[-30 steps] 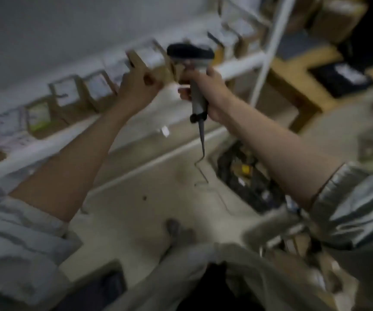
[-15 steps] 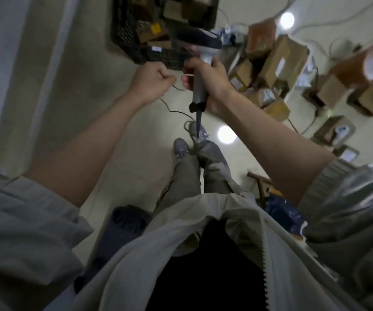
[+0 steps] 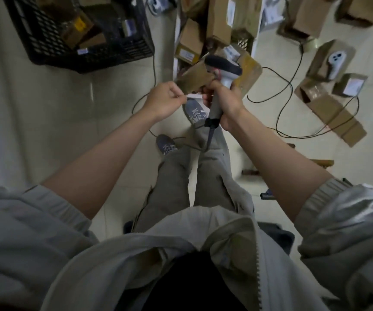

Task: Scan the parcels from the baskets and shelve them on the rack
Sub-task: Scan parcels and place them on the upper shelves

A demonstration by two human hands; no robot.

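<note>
Between parcels: you are turning away from the rack toward the black basket (image 3: 87,55)

The shelf you were reaching into a second ago is gone from view; you are now looking down at the floor, so the next pickup seems due. Your right hand (image 3: 226,102) is gripping the grey scanner (image 3: 222,70), your left hand (image 3: 165,99) is pinching a white paper slip (image 3: 194,95). Brown cardboard parcels (image 3: 217,21), some white-labelled, are lying in the basket and scattered across the floor

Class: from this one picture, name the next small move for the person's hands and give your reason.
Probably reach the left hand to the black basket for a parcel. It pinches only a white slip, no parcel; the right hand already grips the scanner, and boxes lie in the basket.
</note>
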